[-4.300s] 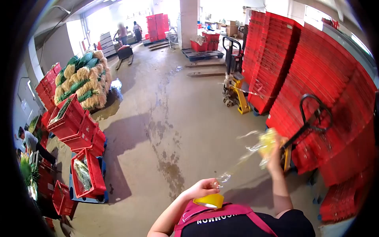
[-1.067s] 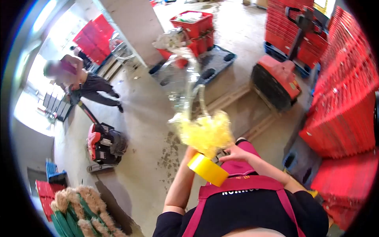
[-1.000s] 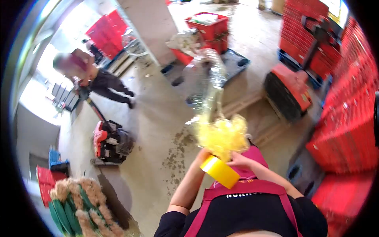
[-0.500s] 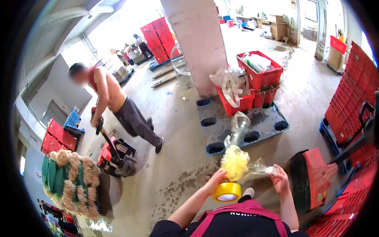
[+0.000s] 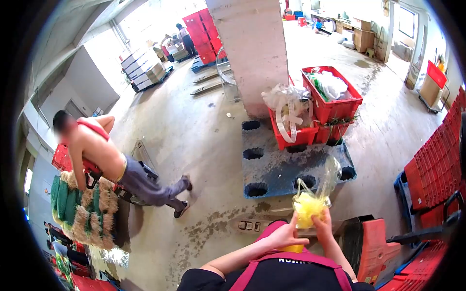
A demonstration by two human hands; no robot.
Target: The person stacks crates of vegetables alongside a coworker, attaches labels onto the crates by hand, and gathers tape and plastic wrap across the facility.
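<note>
A crumpled yellow wad point(image 5: 307, 207), apparently of tape or plastic film, is gripped between my two hands in front of my chest. My left hand point(image 5: 285, 236) closes on its left side, and my right hand point(image 5: 322, 225) presses it from the right. Clear plastic film point(image 5: 331, 177) sticks up from the wad over the pallet's edge. Just under my left hand a yellow tape roll point(image 5: 294, 248) shows in part; the hand hides the rest.
A blue pallet point(image 5: 272, 167) ahead bears red crates point(image 5: 335, 104) with plastic waste. To my right are an orange-red pallet jack point(image 5: 376, 252) and stacked red crates point(image 5: 437, 150). At left a shirtless person point(image 5: 104, 155) leans over a pallet jack by green straw-ended bundles point(image 5: 85, 208).
My right hand has come in from the right onto the yellow wad, which is lower and further right. The person at left has moved left with the pallet jack, bending forward. My view has shifted.
</note>
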